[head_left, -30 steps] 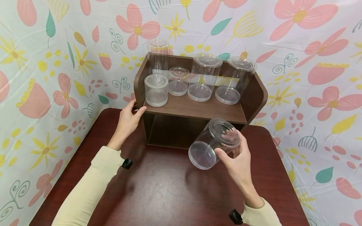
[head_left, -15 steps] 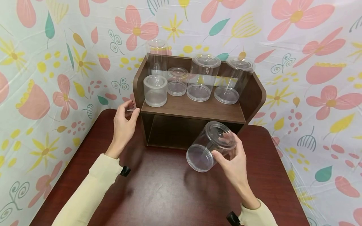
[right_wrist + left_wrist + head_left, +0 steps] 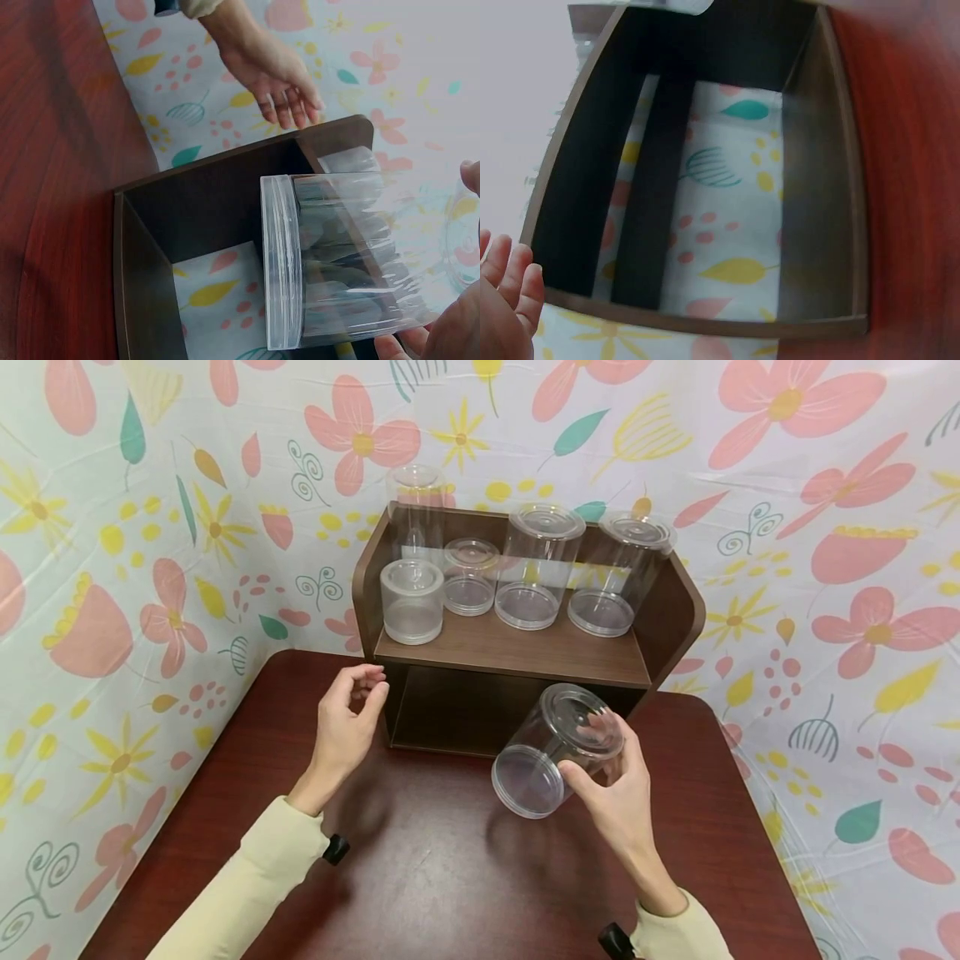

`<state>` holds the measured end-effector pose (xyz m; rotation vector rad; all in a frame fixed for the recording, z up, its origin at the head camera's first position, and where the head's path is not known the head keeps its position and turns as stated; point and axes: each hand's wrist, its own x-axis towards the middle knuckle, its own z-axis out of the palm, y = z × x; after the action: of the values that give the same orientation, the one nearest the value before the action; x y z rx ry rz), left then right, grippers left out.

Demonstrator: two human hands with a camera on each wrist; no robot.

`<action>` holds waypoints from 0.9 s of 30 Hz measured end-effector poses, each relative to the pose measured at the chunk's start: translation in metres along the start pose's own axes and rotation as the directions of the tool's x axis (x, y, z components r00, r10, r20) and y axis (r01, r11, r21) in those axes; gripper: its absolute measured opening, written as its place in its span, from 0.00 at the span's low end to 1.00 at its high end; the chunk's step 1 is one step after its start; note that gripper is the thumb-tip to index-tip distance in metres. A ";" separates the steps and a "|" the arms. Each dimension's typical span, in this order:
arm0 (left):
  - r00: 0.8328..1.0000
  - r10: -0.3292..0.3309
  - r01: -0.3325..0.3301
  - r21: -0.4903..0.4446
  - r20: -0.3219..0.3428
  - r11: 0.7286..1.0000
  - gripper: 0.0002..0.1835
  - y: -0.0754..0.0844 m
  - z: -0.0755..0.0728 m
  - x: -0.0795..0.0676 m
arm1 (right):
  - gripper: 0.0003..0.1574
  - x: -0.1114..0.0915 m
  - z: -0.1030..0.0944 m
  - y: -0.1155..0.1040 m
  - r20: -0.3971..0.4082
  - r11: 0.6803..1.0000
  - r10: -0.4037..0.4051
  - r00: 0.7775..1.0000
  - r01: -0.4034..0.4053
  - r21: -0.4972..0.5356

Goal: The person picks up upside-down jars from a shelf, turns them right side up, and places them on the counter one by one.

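Note:
My right hand [image 3: 618,789] grips a clear plastic jar [image 3: 525,781], tilted and held in the air before the lower compartment of a brown two-tier shelf [image 3: 510,652]. The right wrist view shows this jar [image 3: 352,262] from the side, its ridged end toward the shelf. My left hand [image 3: 348,718] hovers empty beside the shelf's left front edge, fingers loosely bent and apart from it. On the upper tier stand a frosted short jar [image 3: 412,610], a tall clear jar [image 3: 417,518], a small clear jar [image 3: 470,581] and two larger clear jars [image 3: 542,568].
The shelf stands on a dark red wooden table [image 3: 420,877]. Behind it hangs a white sheet [image 3: 262,410] with a flower print. In the left wrist view the lower compartment [image 3: 817,210] is open at the back, crossed by a dark bar [image 3: 656,202].
My left hand has let go of the shelf's left side, then moved down and toward its front. The right hand has brought the jar slightly down and left.

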<state>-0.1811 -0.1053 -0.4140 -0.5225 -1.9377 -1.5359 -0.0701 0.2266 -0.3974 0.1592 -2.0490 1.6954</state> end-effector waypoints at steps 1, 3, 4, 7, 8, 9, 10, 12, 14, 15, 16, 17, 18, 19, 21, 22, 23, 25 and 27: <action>1.000 -0.005 0.005 -0.007 0.013 1.000 0.12 0.000 0.002 -0.003 | 0.54 0.000 0.000 0.000 0.000 1.000 -0.002 1.000 0.002 -0.003; 0.999 -0.010 0.011 -0.021 0.042 1.000 0.12 -0.001 0.007 -0.009 | 0.54 0.000 0.000 0.001 0.002 1.000 -0.004 1.000 0.004 -0.009; 0.998 -0.010 0.012 -0.030 0.057 0.999 0.12 -0.001 0.009 -0.012 | 0.54 -0.001 0.000 0.001 0.002 1.000 -0.004 1.000 0.004 -0.011; 0.995 -0.005 0.011 -0.054 0.101 0.999 0.13 -0.001 0.017 -0.020 | 0.54 -0.001 0.001 0.002 0.003 1.000 -0.001 1.000 0.001 -0.009; 0.993 -0.001 0.008 -0.063 0.116 0.998 0.13 0.000 0.019 -0.023 | 0.54 -0.001 0.001 0.002 0.002 1.000 0.000 1.000 0.000 -0.008; 0.991 0.000 0.009 -0.072 0.133 0.997 0.14 0.002 0.022 -0.025 | 0.54 -0.001 0.001 0.002 0.003 1.000 -0.001 1.000 0.001 -0.008; 0.989 -0.004 0.015 -0.077 0.148 0.997 0.14 0.006 0.024 -0.027 | 0.54 -0.001 0.002 0.002 0.003 1.000 -0.003 1.000 0.003 -0.007; 0.983 -0.022 0.038 -0.085 0.181 0.996 0.14 0.016 0.029 -0.031 | 0.54 0.000 0.002 0.002 0.003 1.000 -0.008 1.000 0.008 -0.002; 0.973 -0.059 0.080 -0.087 0.222 0.993 0.14 0.026 0.032 -0.035 | 0.54 0.000 0.003 0.002 0.005 1.000 -0.014 1.000 0.014 0.006; 0.966 -0.075 0.097 -0.078 0.246 0.992 0.15 0.026 0.034 -0.039 | 0.54 0.000 0.004 0.001 0.005 1.000 -0.015 1.000 0.015 0.015; 0.958 -0.091 0.114 -0.069 0.271 0.991 0.15 0.024 0.036 -0.042 | 0.53 0.000 0.004 0.001 0.004 1.000 -0.017 1.000 0.017 0.024; 0.950 -0.099 0.124 -0.066 0.296 0.990 0.16 0.020 0.039 -0.045 | 0.54 0.001 0.005 0.001 0.004 0.999 -0.016 1.000 0.016 0.029; 0.940 -0.107 0.133 -0.059 0.324 0.989 0.18 0.016 0.041 -0.049 | 0.54 0.001 0.006 0.001 0.004 0.999 -0.016 1.000 0.016 0.034; 0.928 -0.115 0.141 -0.048 0.354 0.989 0.19 0.011 0.044 -0.052 | 0.54 0.001 0.006 0.002 0.004 0.999 -0.015 1.000 0.014 0.038; 0.901 -0.120 0.144 -0.026 0.416 0.989 0.24 0.003 0.049 -0.059 | 0.54 0.001 0.007 0.002 0.004 0.999 -0.009 1.000 0.009 0.040; 0.885 -0.127 0.152 -0.020 0.448 0.988 0.26 0.003 0.050 -0.061 | 0.54 0.001 0.007 0.003 0.005 0.999 -0.008 1.000 0.007 0.035; 0.869 -0.133 0.158 -0.014 0.477 0.987 0.28 0.004 0.053 -0.064 | 0.54 0.001 0.007 0.003 0.006 0.999 -0.004 1.000 0.004 0.033; 0.833 -0.147 0.175 -0.003 0.533 0.985 0.33 0.006 0.057 -0.068 | 0.54 0.000 0.008 0.003 0.005 0.999 0.002 1.000 -0.002 0.037; 0.806 -0.150 0.189 -0.009 0.572 0.982 0.37 0.007 0.061 -0.073 | 0.54 0.000 0.009 0.003 0.005 0.999 0.007 1.000 -0.007 0.048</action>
<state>-0.1359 -0.0402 -0.4668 -0.9500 -2.4425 -1.6922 -0.0736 0.2189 -0.4012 0.1723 -2.0148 1.7511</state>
